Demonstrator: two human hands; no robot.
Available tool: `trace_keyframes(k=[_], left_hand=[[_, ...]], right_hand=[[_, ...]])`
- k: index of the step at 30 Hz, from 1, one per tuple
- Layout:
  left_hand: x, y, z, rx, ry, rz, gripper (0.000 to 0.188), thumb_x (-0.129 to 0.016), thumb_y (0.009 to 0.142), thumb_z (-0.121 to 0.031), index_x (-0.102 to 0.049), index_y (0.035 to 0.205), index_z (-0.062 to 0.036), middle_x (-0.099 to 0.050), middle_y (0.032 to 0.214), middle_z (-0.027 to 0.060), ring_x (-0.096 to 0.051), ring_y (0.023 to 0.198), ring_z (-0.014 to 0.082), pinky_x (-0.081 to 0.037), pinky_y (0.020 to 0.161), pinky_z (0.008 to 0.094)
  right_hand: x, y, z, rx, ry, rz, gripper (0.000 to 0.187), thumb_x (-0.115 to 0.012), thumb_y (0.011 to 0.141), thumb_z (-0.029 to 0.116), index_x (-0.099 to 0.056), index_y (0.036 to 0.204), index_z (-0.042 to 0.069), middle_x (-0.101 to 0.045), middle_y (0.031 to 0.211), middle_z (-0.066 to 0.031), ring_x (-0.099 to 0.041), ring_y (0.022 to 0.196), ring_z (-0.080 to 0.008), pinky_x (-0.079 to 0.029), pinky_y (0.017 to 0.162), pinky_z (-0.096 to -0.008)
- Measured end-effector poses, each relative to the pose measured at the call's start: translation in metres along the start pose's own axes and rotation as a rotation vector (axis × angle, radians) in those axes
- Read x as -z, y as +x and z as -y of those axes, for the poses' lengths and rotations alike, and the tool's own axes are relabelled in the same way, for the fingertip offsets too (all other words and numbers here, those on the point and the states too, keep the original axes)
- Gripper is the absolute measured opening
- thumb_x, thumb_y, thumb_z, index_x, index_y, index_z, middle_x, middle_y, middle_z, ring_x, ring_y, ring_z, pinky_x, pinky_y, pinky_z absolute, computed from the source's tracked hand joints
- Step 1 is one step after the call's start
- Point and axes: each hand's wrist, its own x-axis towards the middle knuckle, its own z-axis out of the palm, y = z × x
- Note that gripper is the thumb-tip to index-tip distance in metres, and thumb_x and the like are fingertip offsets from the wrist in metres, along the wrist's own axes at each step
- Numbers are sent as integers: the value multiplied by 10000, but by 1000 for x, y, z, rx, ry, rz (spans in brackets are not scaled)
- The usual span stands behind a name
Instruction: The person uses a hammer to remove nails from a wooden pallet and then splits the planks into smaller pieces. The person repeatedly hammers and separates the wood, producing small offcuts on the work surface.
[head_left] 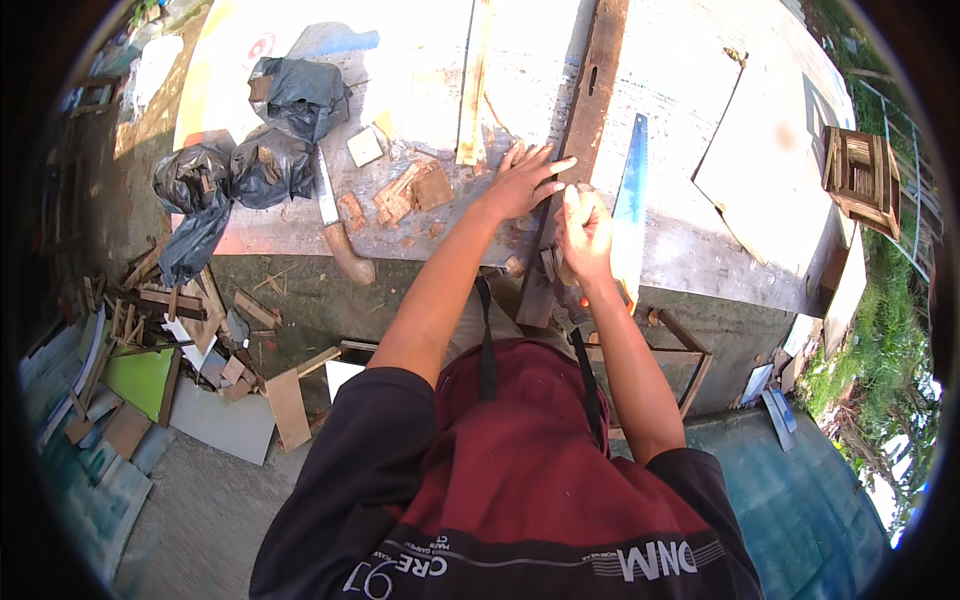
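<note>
A long dark brown wooden plank [588,118] with a slot in it lies lengthwise over the pale worktable [660,255], its near end past the front edge. My left hand [520,183] rests at the plank's left side, fingers spread, some reaching onto its top. Beside it, my right hand [583,232] is closed over the plank near the table's edge, thumb against the curled fingers. What it pinches, if anything, is hidden. Just right of it lies a handsaw [629,190] with a blue-tinted blade; its orange handle is partly covered by my right forearm.
Left on the table are a wooden-handled knife [348,250], black plastic bags [300,98], wood blocks [433,188] and a pale strip [472,95]. A thin sheet [765,160] lies at right. Wood scraps [200,330] litter the floor at left. A wooden frame [690,350] stands below the table.
</note>
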Motion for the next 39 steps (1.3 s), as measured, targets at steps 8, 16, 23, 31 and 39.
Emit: trace_keyframes(k=[8,16,23,31,39], left_hand=[[0,-1,-1,3,-11,-22,496,-402,1056,-541,-390,1540,-437,-300,1658,93,-240,1547,272,-61,1278,518],[11,-12,-16,-83,-6,-107,506,-576,1018,-373,-492,1507,-275,-373,1613,154,-295,1517,333,-145,1247,567],[17,-78,-66,-348,41,243,553,-763,864,-205,-606,1394,-196,-385,1621,37,-321,1510,216,-170,1258,569],[25,-29,-46,-251,11,66,411,-476,1029,-234,-577,1407,-107,-472,1556,103,-384,1472,284,-256,1214,568],[14,55,-45,-144,257,-2,537,-411,1063,-335,-369,1556,-126,-278,1669,88,-213,1553,255,-110,1261,549]], right_hand=[[19,-25,22,-25,-44,-141,429,-586,1052,117,-346,697,131,-370,645,52,-350,573,-27,-319,515,-222],[37,-53,14,-256,-138,-257,265,-668,1018,250,-601,869,41,-515,654,42,-470,587,-37,-380,510,-243],[44,-57,12,-288,-96,-453,295,-640,1029,296,-590,897,37,-530,619,30,-473,494,-53,-365,437,-251],[37,-8,-27,-278,-369,-573,390,-692,955,284,-609,1084,-75,-721,994,-271,-707,986,-393,-517,895,-452],[18,14,-9,-313,-491,-832,445,-707,946,344,-622,1032,-84,-706,920,-279,-710,906,-388,-527,837,-456]])
